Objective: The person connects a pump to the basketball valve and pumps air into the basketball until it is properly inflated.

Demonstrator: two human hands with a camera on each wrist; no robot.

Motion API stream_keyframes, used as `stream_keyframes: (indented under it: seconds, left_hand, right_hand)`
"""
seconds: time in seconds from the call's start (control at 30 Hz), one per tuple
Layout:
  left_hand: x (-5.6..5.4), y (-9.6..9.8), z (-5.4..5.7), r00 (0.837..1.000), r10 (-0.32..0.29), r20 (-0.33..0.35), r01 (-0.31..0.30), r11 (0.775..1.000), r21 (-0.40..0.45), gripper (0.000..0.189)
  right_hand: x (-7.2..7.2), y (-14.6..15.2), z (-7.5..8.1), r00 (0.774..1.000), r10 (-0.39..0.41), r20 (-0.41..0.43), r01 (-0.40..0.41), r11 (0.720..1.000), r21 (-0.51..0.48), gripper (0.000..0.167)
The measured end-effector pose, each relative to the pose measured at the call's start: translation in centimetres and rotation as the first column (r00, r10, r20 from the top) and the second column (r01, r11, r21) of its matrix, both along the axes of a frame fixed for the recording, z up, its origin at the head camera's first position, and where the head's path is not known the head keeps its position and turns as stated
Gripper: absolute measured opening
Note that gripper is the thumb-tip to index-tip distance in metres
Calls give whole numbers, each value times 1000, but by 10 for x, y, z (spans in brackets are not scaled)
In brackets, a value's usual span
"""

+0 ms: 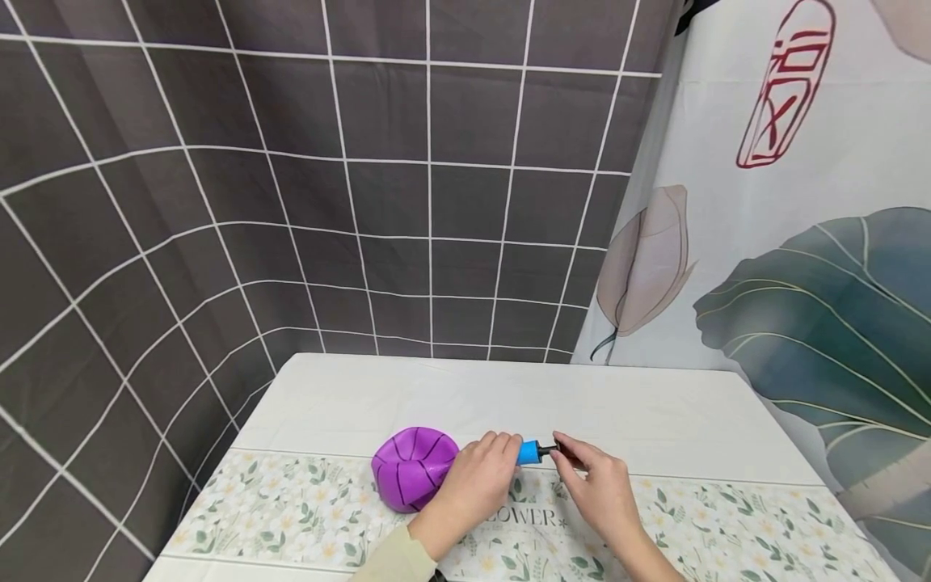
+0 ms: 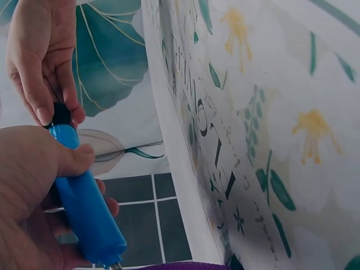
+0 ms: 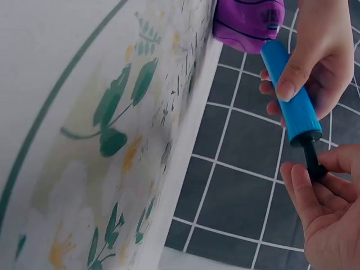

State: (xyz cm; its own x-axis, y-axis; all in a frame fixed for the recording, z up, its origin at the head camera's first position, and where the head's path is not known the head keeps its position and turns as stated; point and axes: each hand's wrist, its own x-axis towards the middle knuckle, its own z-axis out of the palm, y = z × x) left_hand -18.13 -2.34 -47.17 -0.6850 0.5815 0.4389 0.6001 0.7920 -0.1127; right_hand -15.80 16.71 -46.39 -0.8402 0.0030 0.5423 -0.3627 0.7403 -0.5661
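Note:
A partly deflated purple ball [image 1: 414, 470] with black lines lies on the table, its top dented inward. My left hand [image 1: 476, 477] grips the blue barrel of a small hand pump [image 3: 298, 115], its thumb along the side. The pump's front end meets the ball in the right wrist view. At the other end, my right hand [image 1: 600, 489] pinches the black handle [image 3: 316, 170] between thumb and fingers. A short length of black rod shows between barrel and handle in the head view. In the left wrist view the handle sits close to the barrel [image 2: 93, 214].
A white table cover [image 1: 509, 396] with a printed flower band lies beneath the hands. Dark grid-patterned cloth [image 1: 378, 194] hangs behind and to the left. A pale curtain with leaf prints [image 1: 822, 323] hangs at the right.

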Motion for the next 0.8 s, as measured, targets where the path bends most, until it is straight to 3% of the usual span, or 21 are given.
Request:
stream_keyframes:
  seconds: [0.1, 0.23, 0.43, 0.8]
  left_hand:
    - [0, -1, -1, 1000, -5, 8, 5, 1000, 1, 40]
    - [0, -2, 0, 999, -11, 41, 10, 1000, 18, 41]
    - [0, -5, 2, 997, -9, 82, 5, 999, 38, 42]
    - [0, -4, 2, 998, -5, 62, 2, 999, 43, 42]
  right_hand:
    - [0, 3, 0, 1000, 3, 14, -3, 1000, -7, 28]
    - [-1, 11, 4, 999, 0, -39, 0, 1000, -2, 29]
    - [-1, 32, 16, 992, -101, -82, 101, 995, 3, 29]
    - [1, 56, 21, 981, -179, -72, 177, 984, -33, 29]
